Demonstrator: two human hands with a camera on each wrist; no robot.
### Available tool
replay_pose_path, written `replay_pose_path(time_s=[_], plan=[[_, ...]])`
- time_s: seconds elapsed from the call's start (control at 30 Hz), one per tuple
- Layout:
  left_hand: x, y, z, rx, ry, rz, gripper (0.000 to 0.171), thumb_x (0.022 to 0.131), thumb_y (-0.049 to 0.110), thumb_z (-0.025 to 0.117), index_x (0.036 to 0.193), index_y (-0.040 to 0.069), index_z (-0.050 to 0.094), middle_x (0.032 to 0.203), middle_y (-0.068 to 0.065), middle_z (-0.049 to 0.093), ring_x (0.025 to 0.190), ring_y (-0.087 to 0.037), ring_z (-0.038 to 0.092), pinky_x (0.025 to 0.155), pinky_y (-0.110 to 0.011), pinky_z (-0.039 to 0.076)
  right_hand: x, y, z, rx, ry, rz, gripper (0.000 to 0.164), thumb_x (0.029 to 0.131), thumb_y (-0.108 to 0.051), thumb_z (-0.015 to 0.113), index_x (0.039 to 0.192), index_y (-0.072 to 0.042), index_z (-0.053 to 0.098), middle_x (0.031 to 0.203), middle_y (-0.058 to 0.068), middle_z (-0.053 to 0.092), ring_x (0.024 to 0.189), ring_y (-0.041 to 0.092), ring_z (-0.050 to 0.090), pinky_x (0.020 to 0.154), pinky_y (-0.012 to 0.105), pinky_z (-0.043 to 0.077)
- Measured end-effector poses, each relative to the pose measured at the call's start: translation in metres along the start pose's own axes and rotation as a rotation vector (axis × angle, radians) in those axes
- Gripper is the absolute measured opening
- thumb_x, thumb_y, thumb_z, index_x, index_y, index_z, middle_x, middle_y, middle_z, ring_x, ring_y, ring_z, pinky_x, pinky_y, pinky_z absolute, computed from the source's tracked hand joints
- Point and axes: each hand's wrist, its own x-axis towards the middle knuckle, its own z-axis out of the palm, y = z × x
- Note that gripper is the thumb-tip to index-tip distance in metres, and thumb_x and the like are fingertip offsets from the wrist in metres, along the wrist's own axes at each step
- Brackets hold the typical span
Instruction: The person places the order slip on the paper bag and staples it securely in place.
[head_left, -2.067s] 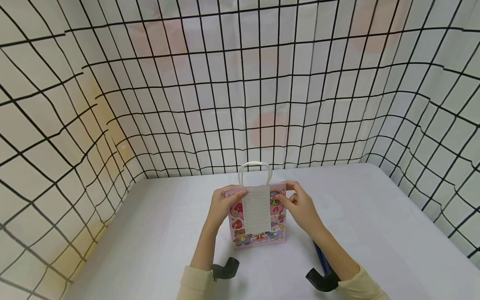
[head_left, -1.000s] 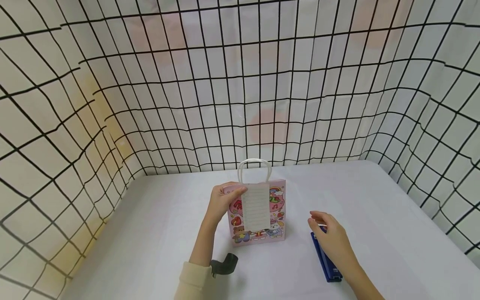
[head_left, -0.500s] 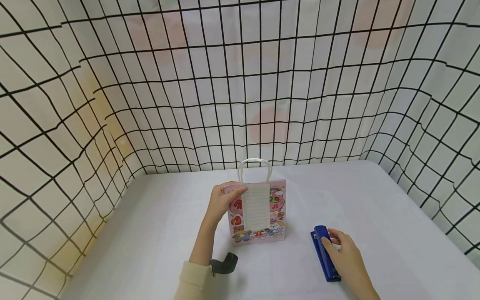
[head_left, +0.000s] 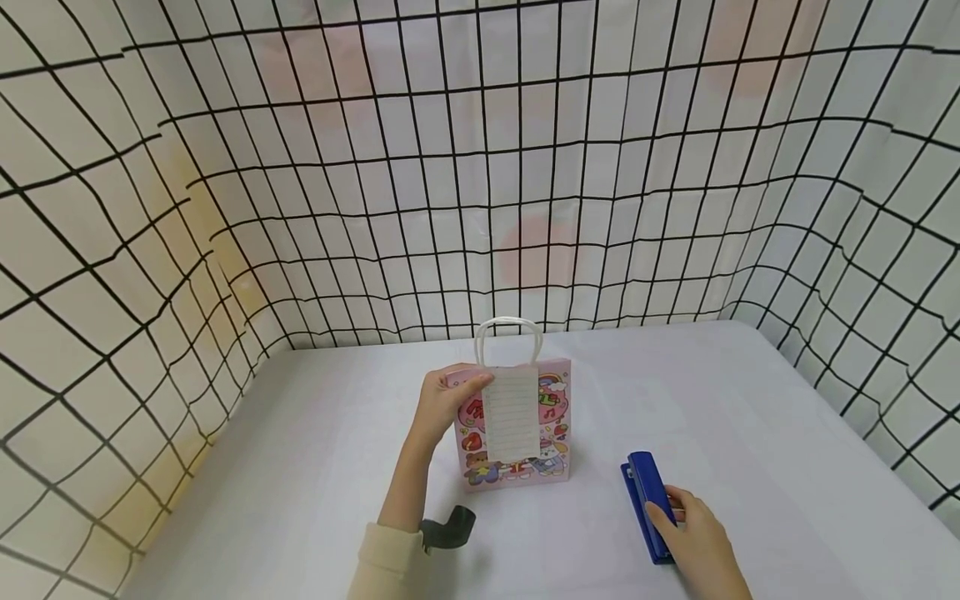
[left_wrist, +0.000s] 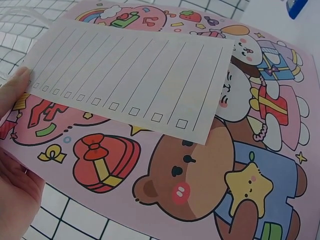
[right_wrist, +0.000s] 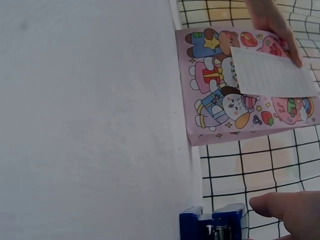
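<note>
A pink paper gift bag point(head_left: 557, 467) with cartoon animals and a white twisted handle point(head_left: 508, 320) stands upright on the table. My left hand point(head_left: 442, 406) pinches its top left edge, the thumb pressing a small lined checklist slip point(head_left: 513, 417) flat against its front. In the left wrist view the slip's checkboxes show along one long edge, and part of the hand point(left_wrist: 17, 195) appears at the left. To the right a blue stapler point(head_left: 649, 492) lies on the table. My right hand point(head_left: 697, 537) holds its rear half, thumb across the near side and fingers around the far side.
A white cloth covers the table point(head_left: 315, 467). Black-grid white curtains point(head_left: 450, 183) enclose the back and both sides. A black wrist mount point(head_left: 450, 529) juts from the left sleeve point(head_left: 390, 554) toward the bag's front.
My right hand has let go of the bag's right edge, moved down and right to the stapler, then slid back toward its rear. The left hand has stayed on the slip and bag.
</note>
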Motion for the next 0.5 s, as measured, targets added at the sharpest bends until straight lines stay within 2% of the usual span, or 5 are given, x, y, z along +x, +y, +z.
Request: replay_pose_path(time_s=[0.1,0.27,0.43,0.5], plan=[[-0.001,0.0,0.0,-0.009,-0.003,0.006,0.023,0.086,0.013,0.061,0.098,-0.007,0.064,0.094,-0.026,0.067,0.067,-0.008,0.065,0.059,-0.021,0.051,-0.001,0.005,0.002,-0.021,-0.025,0.024,0.081,0.087,-0.055,0.046,0.127,0.014,0.036,0.111,0.031,0.052,0.096,0.033,0.055,0.081,0.047,0.046],[-0.001,0.001,0.0,-0.024,-0.009,0.033,0.022,0.086,0.011,0.061,0.097,-0.008,0.064,0.094,-0.028,0.065,0.068,-0.01,0.066,0.059,-0.021,0.051,-0.004,0.01,0.002,-0.064,-0.051,0.045,0.091,0.084,-0.065,0.041,0.121,0.018,0.04,0.099,0.026,0.055,0.087,0.026,0.055,0.077,0.044,0.046],[0.0,0.0,0.0,-0.023,-0.01,0.041,0.022,0.086,0.011,0.061,0.097,-0.008,0.064,0.094,-0.027,0.066,0.068,-0.01,0.066,0.06,-0.022,0.052,-0.006,0.015,0.002,-0.1,-0.064,0.026,0.09,0.083,-0.064,0.044,0.117,0.02,0.043,0.093,0.021,0.055,0.082,0.022,0.054,0.075,0.043,0.047],[0.0,0.0,0.0,-0.017,-0.007,0.037,0.023,0.086,0.011,0.061,0.097,-0.008,0.064,0.094,-0.026,0.067,0.068,-0.01,0.066,0.06,-0.022,0.052,-0.006,0.017,0.002,-0.115,-0.067,0.017,0.084,0.085,-0.058,0.047,0.116,0.02,0.044,0.09,0.019,0.056,0.08,0.02,0.052,0.074,0.042,0.047]])
